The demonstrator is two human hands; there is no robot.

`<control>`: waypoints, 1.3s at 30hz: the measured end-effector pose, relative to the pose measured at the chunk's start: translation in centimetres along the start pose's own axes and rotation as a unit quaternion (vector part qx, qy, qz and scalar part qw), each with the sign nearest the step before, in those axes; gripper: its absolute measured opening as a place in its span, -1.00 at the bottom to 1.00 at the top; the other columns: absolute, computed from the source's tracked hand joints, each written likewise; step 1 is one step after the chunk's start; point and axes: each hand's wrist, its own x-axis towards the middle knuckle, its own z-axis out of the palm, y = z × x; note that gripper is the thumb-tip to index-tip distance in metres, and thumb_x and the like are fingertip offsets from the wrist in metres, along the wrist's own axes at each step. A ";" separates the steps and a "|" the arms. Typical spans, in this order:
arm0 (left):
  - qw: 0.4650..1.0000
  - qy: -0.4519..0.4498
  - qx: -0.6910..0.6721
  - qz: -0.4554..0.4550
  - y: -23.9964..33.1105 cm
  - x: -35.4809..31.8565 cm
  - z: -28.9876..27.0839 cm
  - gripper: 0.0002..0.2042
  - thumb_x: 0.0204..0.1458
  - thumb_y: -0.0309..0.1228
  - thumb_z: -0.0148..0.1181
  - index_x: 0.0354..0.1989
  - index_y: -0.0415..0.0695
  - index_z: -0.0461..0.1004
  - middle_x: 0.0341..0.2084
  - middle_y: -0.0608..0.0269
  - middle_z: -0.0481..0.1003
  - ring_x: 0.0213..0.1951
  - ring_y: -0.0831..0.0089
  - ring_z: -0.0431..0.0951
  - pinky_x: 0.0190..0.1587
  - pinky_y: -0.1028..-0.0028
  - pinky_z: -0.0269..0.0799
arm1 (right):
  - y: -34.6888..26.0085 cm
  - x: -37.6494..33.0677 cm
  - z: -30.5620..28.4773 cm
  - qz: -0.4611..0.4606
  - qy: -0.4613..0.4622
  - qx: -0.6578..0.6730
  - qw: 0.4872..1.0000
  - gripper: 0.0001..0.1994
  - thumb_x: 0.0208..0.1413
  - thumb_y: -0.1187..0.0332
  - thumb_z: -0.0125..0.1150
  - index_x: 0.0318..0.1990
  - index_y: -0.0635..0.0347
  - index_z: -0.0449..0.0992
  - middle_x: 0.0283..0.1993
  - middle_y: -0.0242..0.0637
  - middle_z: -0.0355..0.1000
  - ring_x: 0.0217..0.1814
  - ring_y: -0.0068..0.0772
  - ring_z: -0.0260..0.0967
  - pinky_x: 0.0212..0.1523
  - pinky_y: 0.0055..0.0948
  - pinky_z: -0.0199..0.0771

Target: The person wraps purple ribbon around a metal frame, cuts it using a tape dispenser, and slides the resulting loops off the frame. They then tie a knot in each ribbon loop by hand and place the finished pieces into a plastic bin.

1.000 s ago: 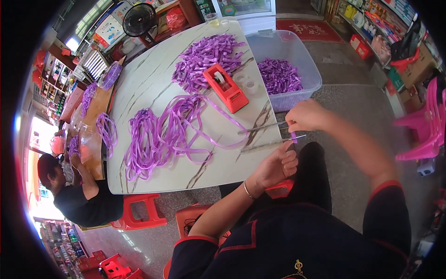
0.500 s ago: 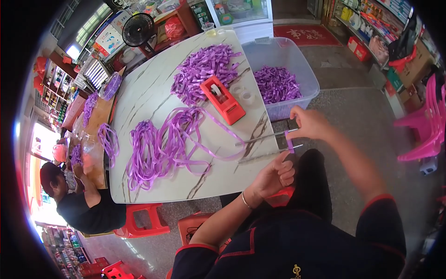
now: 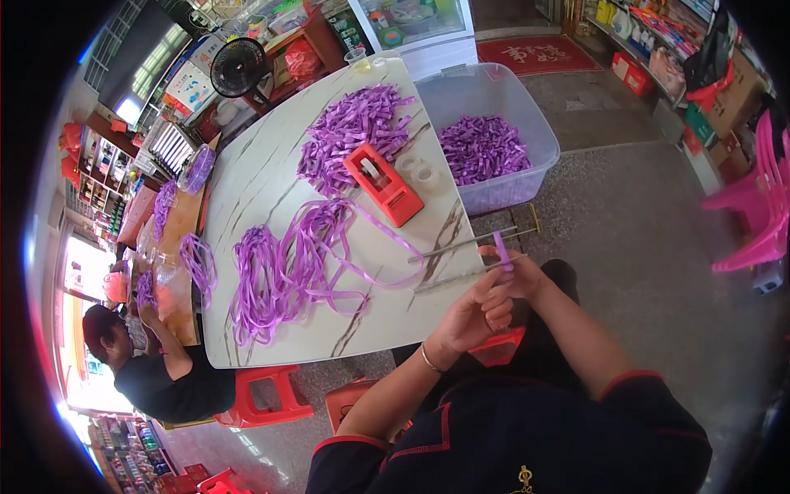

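Two thin metal rods (image 3: 463,244) stick out side by side past the right edge of the table. A short loop of purple ribbon (image 3: 500,249) spans them near their outer ends. My left hand (image 3: 477,314) is closed, its thumb and fingertips pinching at the ribbon just below the nearer rod. Against it, my right hand (image 3: 524,278) is closed at the ribbon's lower end, its fingers partly hidden behind the ribbon and the left hand. Long loose purple ribbons (image 3: 317,247) lie in bundles on the table, one strand trailing toward the rods.
On the marble-patterned table (image 3: 395,329) stand a red tape dispenser (image 3: 385,185), clear tape rolls (image 3: 424,171) and a pile of folded purple ribbon pieces (image 3: 341,132). A clear plastic bin (image 3: 539,156) of similar pieces stands right. Another person (image 3: 164,362) sits at a wooden table left.
My right hand has moved from the farther rod down and left, under the nearer rod, and now meets my left hand. The view has shifted slightly.
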 end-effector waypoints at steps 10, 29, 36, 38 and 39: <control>1.000 -0.004 -0.005 0.003 -0.1 -0.2 0.0 -0.48 -0.08 -0.44 -0.03 0.14 -0.15 0.11 -0.65 0.47 0.08 -0.58 0.63 0.10 -0.42 0.60 0.09 | 0.4 0.5 -0.1 -0.008 0.022 0.030 0.999 -0.83 0.15 0.21 -0.03 -0.23 0.05 0.40 -0.58 -0.55 0.27 -0.66 -0.73 0.09 -0.61 -0.70 0.14; 0.999 -0.018 -0.035 0.006 -0.1 -0.3 -0.3 -0.56 -0.01 -0.45 -0.04 0.12 0.00 0.18 -0.63 0.45 0.06 -0.55 0.60 0.09 -0.43 0.59 0.09 | -6.5 -4.4 7.0 0.045 0.182 -0.220 0.957 -0.64 0.07 0.08 0.05 -0.17 0.17 0.51 -0.70 -0.73 -0.01 -0.70 -0.84 -0.15 -0.66 -0.73 -0.18; 0.999 -0.034 -0.036 0.004 -0.1 -0.2 -0.6 -0.58 0.02 -0.45 -0.04 0.11 0.04 0.18 -0.61 0.46 0.06 -0.53 0.60 0.09 -0.43 0.59 0.08 | -5.1 -4.1 7.1 -0.017 0.283 -0.435 0.855 -0.71 0.02 0.07 0.13 -0.26 0.05 0.57 -0.67 -0.71 0.07 -0.68 -0.79 -0.09 -0.65 -0.72 -0.14; 0.999 -0.032 -0.037 0.002 -0.1 -0.2 -0.6 -0.58 0.02 -0.45 -0.05 0.10 0.04 0.18 -0.62 0.46 0.06 -0.53 0.60 0.09 -0.43 0.59 0.08 | -4.9 -4.1 7.0 -0.020 0.290 -0.432 0.854 -0.73 0.01 0.08 0.14 -0.28 0.01 0.58 -0.67 -0.70 0.09 -0.67 -0.78 -0.07 -0.64 -0.71 -0.12; 0.999 -0.031 -0.039 0.001 -0.1 -0.2 -0.6 -0.59 0.02 -0.46 -0.05 0.10 0.04 0.19 -0.62 0.46 0.06 -0.53 0.60 0.09 -0.43 0.58 0.08 | -4.8 -4.1 6.9 -0.015 0.297 -0.397 0.868 -0.74 0.01 0.11 0.14 -0.26 0.06 0.57 -0.68 -0.71 0.07 -0.68 -0.80 -0.07 -0.65 -0.72 -0.12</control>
